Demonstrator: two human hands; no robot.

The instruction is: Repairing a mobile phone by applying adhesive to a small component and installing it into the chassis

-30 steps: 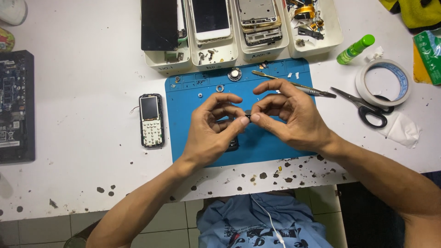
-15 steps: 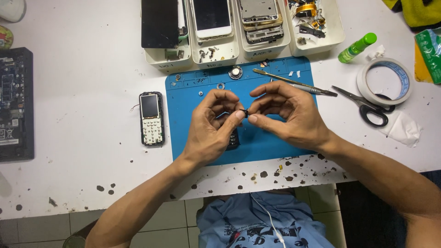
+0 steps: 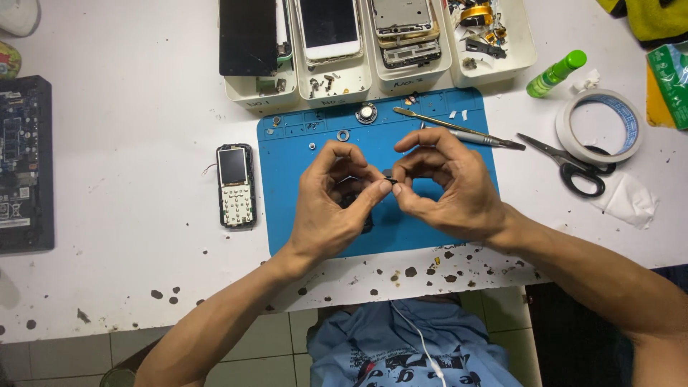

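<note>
My left hand (image 3: 331, 208) and right hand (image 3: 448, 190) meet over the blue mat (image 3: 287, 215), fingertips pinched shut on a small dark part (image 3: 388, 179) held between them just above the mat. I judge I'm mid-fitting or prying it; next calls for a steady, fine grip. Since a second ago my hands have barely shifted. Left lies the keypad phone (image 3: 236, 185); farther, tweezers (image 3: 459, 131), then the trays (image 3: 401, 79)
</note>
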